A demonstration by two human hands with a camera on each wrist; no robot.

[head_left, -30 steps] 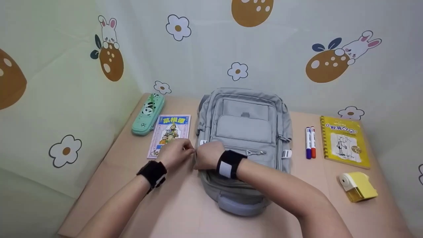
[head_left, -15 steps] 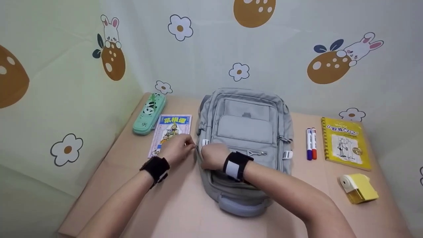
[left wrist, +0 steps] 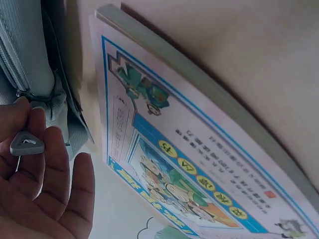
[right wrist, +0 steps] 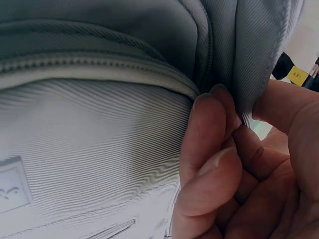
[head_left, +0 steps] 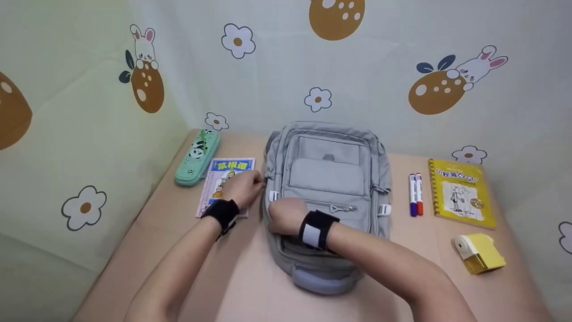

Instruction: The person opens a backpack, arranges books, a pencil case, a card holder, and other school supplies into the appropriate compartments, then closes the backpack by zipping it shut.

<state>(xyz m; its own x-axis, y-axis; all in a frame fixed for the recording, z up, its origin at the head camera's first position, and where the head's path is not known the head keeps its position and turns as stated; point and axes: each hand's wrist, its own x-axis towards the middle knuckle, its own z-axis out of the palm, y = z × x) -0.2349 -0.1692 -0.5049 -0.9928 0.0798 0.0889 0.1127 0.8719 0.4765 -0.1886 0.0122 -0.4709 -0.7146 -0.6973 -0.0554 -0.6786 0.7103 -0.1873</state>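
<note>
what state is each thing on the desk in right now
backpack: lying flat, front up, side zipper being worked
zipper pull: pinched in the left hand
backpack fabric: pinched in the right hand
pencil case: closed, untouched
blue comic book: closed, partly under the left hand
two markers: capped, side by side
yellow book: closed
yellow sharpener: idle, apart
</note>
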